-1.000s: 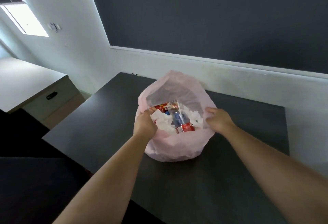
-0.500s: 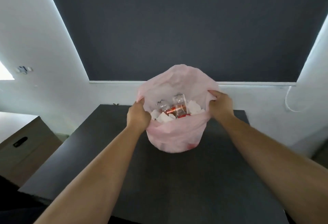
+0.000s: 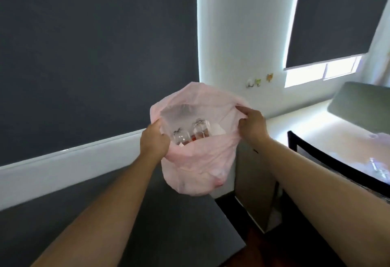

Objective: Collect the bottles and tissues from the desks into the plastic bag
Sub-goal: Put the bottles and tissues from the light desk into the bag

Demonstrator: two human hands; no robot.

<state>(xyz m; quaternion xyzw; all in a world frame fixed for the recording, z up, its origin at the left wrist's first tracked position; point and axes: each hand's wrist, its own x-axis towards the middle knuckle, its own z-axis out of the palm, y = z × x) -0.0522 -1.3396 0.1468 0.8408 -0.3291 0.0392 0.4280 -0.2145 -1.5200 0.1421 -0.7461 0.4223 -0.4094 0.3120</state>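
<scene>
Two bare forearms stretch over the dark grey desk top. The left hand grips the left rim of the thin pink plastic bag, fingers curled round the film; the right hand pinches the right rim, so the mouth gapes. Inside sit two clear plastic bottles with red labels beside crumpled white tissues. Beyond stands a white desk under a dark roller blind.

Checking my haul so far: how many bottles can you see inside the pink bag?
2. The first bottle sits next to the left hand, the second bottle just right of it. Others may be hidden lower in the pink bag.
</scene>
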